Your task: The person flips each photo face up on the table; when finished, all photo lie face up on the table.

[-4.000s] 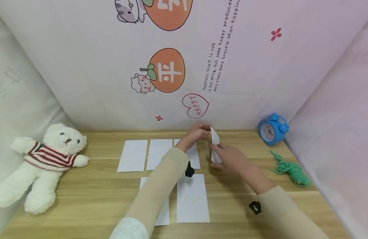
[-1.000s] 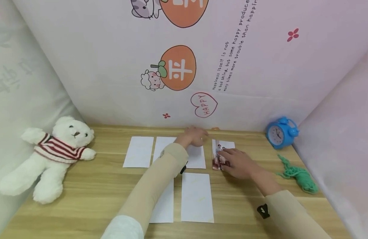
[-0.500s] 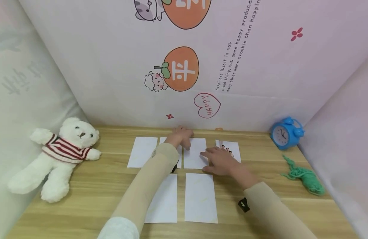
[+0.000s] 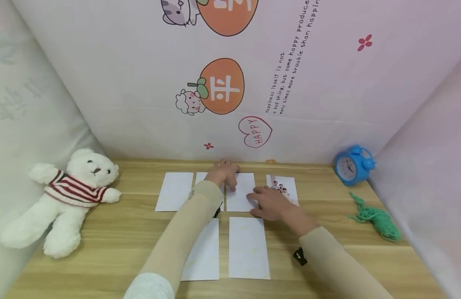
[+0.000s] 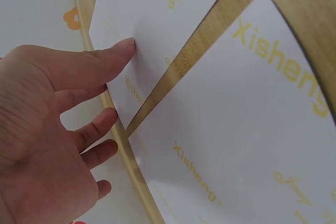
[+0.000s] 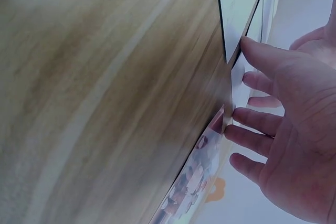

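My left hand [image 4: 223, 173] is at the back edge of the third white-backed photo [image 4: 243, 182] in the back row. In the left wrist view its thumb [image 5: 122, 50] touches that photo's back, which bears yellow print, while the other fingers are loosely bent past the table's edge. My right hand [image 4: 271, 203] rests at the same photo's right edge, fingers spread and gently bent; the photo lies flat. Right of it lies a face-up photo [image 4: 290, 185] showing a group of people, partly covered by the right hand.
Other white-backed photos lie left [image 4: 174, 191] and in the front row [image 4: 248, 249]. A white teddy bear [image 4: 75, 191] sits at the left. On the right stand a blue alarm clock [image 4: 348, 168] and green yarn [image 4: 380, 220]. A printed curtain [image 4: 309, 137] hangs behind the wooden table.
The photo at the right, held upright in the right hand earlier, now lies face up. Both hands have shifted left to the photo beside it.
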`<state>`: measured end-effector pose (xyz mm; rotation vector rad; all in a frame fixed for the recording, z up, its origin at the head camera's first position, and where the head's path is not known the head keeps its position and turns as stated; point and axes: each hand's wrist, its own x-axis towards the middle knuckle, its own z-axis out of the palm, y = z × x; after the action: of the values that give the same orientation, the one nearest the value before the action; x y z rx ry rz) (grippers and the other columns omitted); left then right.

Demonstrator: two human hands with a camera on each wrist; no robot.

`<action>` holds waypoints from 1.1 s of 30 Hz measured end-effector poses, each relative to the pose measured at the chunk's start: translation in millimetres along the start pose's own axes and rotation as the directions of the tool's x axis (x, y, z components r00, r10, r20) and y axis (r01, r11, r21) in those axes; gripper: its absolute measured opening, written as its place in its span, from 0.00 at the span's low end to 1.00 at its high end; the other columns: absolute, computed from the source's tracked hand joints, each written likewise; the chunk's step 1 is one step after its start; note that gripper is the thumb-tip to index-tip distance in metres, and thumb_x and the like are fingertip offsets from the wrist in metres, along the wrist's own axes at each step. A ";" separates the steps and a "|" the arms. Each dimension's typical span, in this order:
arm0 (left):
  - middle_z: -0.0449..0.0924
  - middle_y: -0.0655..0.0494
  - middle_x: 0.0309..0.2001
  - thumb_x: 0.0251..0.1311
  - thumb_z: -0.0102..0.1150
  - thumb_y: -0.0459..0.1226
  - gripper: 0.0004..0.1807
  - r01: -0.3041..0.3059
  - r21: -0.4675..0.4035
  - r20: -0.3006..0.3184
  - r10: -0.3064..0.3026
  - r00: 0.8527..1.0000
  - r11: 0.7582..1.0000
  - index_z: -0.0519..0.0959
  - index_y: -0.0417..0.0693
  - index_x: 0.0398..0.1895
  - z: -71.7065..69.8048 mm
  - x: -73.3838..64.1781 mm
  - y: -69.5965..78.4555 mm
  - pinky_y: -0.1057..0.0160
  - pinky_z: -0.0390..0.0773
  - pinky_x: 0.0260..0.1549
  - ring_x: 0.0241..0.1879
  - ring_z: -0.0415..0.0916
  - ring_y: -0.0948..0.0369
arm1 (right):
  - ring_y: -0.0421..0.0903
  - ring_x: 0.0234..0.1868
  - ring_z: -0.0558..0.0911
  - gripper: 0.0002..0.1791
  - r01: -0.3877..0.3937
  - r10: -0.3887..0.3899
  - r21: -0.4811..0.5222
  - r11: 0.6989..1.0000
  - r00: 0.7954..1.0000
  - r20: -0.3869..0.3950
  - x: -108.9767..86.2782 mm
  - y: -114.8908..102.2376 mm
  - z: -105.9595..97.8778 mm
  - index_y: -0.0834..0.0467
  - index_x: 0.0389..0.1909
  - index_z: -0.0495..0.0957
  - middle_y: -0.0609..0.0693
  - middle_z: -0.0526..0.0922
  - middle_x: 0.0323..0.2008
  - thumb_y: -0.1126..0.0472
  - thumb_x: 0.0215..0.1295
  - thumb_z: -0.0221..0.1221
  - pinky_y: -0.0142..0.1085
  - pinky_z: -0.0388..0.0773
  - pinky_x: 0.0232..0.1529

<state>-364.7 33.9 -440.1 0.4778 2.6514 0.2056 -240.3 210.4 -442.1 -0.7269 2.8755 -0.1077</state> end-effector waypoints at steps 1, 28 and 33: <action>0.59 0.49 0.81 0.59 0.72 0.41 0.40 0.000 -0.001 -0.002 0.000 1.000 1.000 0.69 0.61 0.76 0.4 1.2 -0.3 0.37 0.36 0.83 0.84 0.44 0.46 | 0.65 0.71 0.75 0.26 -0.001 0.001 -0.005 1.000 1.000 -0.001 0.7 -0.1 0.5 0.52 0.66 0.78 0.65 0.75 0.70 0.47 0.71 0.64 0.62 0.73 0.70; 0.69 0.45 0.74 0.60 0.72 0.42 0.31 -0.099 -0.054 -0.126 0.091 0.988 0.994 0.73 0.51 0.67 -3.4 -17.0 -12.8 0.37 0.45 0.82 0.79 0.55 0.44 | 0.63 0.70 0.76 0.24 -0.072 0.074 -0.065 0.995 0.997 0.031 5.7 -15.0 -4.8 0.54 0.62 0.80 0.62 0.78 0.68 0.47 0.71 0.64 0.61 0.74 0.69; 0.73 0.45 0.70 0.65 0.66 0.37 0.26 -0.133 -0.109 -0.154 0.116 0.981 0.985 0.73 0.48 0.65 -2.9 -18.9 -14.9 0.42 0.55 0.81 0.75 0.62 0.46 | 0.63 0.70 0.76 0.24 -0.076 0.079 -0.081 0.994 0.996 0.037 6.5 -17.5 -5.0 0.54 0.61 0.80 0.62 0.79 0.67 0.46 0.71 0.64 0.61 0.75 0.68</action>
<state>-354.5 13.0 -433.3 0.6118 2.7337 0.4509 -238.8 192.0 -436.2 -0.6226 2.8795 0.0307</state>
